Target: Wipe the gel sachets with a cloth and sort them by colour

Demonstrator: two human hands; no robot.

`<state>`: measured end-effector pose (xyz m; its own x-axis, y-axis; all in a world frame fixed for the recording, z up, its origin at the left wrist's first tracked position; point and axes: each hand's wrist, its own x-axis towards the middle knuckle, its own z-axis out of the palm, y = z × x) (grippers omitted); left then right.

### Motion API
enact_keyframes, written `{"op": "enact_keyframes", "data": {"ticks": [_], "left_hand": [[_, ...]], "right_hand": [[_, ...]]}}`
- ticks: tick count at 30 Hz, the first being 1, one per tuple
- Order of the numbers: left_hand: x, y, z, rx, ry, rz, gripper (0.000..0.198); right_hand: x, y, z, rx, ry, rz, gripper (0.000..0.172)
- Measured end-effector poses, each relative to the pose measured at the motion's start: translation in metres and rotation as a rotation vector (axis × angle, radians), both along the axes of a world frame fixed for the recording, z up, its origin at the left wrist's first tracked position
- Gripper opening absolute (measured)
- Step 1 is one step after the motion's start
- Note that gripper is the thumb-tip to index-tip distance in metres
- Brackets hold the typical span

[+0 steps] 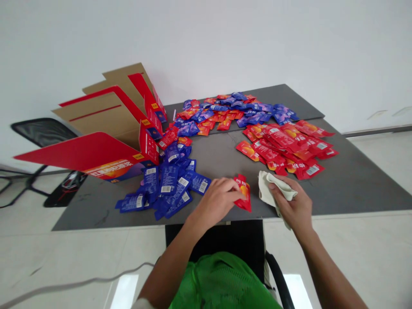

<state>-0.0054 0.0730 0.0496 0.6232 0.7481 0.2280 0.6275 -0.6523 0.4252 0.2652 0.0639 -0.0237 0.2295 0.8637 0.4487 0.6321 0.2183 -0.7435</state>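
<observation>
A red pouch (244, 195) with an orange print is gripped at its left edge by my left hand (220, 199), close to the table's front edge. My right hand (294, 206) is closed on a folded whitish cloth (268, 189), a short way right of the pouch. Cloth and pouch are apart. Blue pouches (169, 182) lie in a loose heap left of my left hand, barcodes showing on several. Beyond my right hand is a pile of red pouches (289, 146), overlapping one another.
Open red cardboard boxes (99, 116) stand in a row at the table's left. Mixed smaller blue and orange-red pouches (225, 109) spread along the back of the grey table (357, 180). A black chair (45, 128) stands beyond the left edge.
</observation>
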Motion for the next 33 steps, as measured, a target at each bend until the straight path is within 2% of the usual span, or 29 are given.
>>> {"op": "enact_keyframes", "data": {"ticks": [4, 8, 11, 13, 16, 18, 21, 23, 26, 28, 31, 33], "left_hand": [[-0.012, -0.033, -0.019, -0.020, 0.119, -0.037, 0.038], [-0.013, -0.062, -0.023, 0.056, 0.142, -0.001, 0.042], [-0.001, -0.080, -0.029, 0.113, 0.086, 0.062, 0.038], [0.009, -0.087, -0.038, 0.151, 0.047, 0.073, 0.038], [0.018, -0.092, -0.056, 0.213, -0.001, 0.084, 0.039], [0.018, -0.091, -0.066, 0.234, -0.019, 0.089, 0.035], [0.015, -0.089, -0.077, 0.241, -0.027, 0.101, 0.017], [0.013, -0.090, -0.083, 0.252, -0.018, 0.110, 0.014], [0.012, -0.091, -0.091, 0.287, 0.002, 0.121, 0.017], [0.012, -0.092, -0.095, 0.303, 0.015, 0.133, 0.018], [0.014, -0.093, -0.097, 0.312, 0.019, 0.155, 0.018], [0.015, -0.094, -0.097, 0.317, 0.009, 0.167, 0.019]], "right_hand": [[-0.002, -0.001, -0.001, -0.007, 0.030, -0.037, 0.041], [0.000, 0.002, 0.001, -0.069, 0.069, -0.027, 0.044], [0.003, 0.008, 0.013, -0.087, 0.059, 0.017, 0.044], [0.003, 0.012, 0.027, -0.041, -0.002, 0.075, 0.042], [-0.004, 0.014, 0.047, 0.057, -0.145, 0.266, 0.035], [-0.012, 0.012, 0.054, 0.077, -0.250, 0.495, 0.037], [-0.024, 0.011, 0.047, 0.017, -0.420, 0.851, 0.043], [-0.030, 0.020, 0.035, 0.002, -0.504, 0.941, 0.045], [-0.036, 0.053, 0.020, 0.029, -0.584, 0.873, 0.045], [-0.037, 0.081, 0.020, 0.031, -0.638, 0.792, 0.042], [-0.034, 0.107, 0.035, 0.063, -0.668, 0.682, 0.039], [-0.031, 0.102, 0.049, 0.128, -0.611, 0.610, 0.040]]}}
